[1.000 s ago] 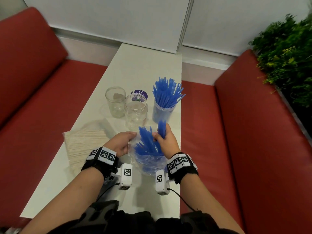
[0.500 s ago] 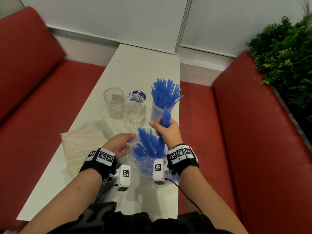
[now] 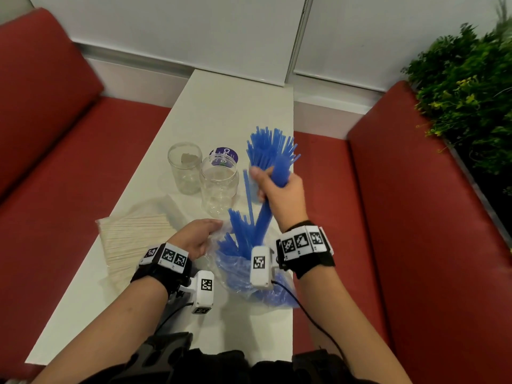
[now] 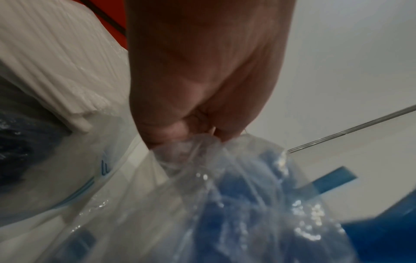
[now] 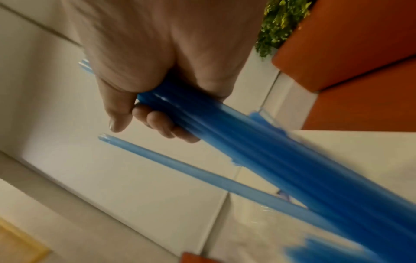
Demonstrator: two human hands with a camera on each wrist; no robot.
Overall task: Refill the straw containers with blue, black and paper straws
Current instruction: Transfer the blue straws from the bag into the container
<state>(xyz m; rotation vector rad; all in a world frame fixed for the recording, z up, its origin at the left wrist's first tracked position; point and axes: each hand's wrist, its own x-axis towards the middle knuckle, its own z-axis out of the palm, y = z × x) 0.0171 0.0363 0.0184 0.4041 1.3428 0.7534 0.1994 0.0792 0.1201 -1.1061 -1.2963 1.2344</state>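
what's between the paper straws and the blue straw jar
Head view: two empty clear jars stand between the paper straws and the blue straw jar, a purple lid behind them.

Far half of the tabletop (image 3: 230,106) lies open — nearer, two clear jars (image 3: 219,187), the blue-straw cup (image 3: 253,187) and paper straws (image 3: 133,236) crowd it.

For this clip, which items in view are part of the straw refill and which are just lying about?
Part of the job:
- right hand gripping a bunch of blue straws
- left hand holding the plastic bag
- blue-straw container
- two empty jars
- paper straws

Lying about:
- purple lid
- plant
- red benches
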